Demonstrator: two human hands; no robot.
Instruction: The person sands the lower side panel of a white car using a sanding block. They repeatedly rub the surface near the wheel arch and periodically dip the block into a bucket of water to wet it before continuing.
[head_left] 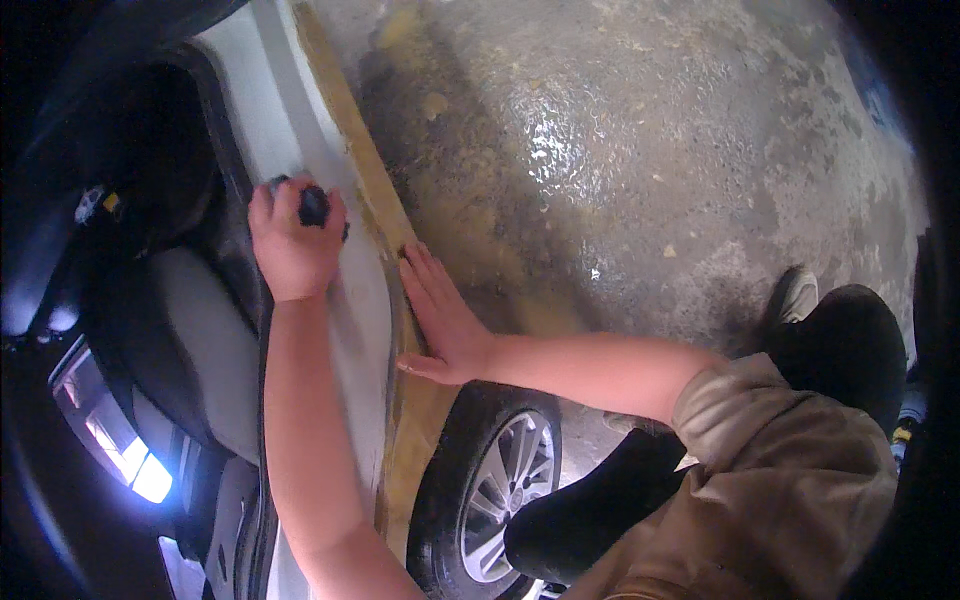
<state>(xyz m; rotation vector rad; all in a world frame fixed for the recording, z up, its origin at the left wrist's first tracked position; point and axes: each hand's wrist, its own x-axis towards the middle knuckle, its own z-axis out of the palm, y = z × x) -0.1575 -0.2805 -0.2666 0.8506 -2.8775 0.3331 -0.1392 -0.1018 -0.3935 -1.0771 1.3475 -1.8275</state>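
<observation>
My left hand (297,250) is closed over a small black hand tool with a rounded knob (313,206). It holds the tool against the pale body panel (350,300) below the car's door opening; the tool's underside is hidden. Back upward and fingers stretched out, my right hand (447,325) lies flat on the yellow-brown strip (365,175) along the panel's outer edge. Its thumb is spread away from the fingers.
Inside the opening, left of my left arm, is a car seat (205,340) in grey and black. A wheel with a silver rim (510,490) stands below my right hand. To the right spreads a wet, stained concrete floor (640,160), with my shoe (798,295) on it.
</observation>
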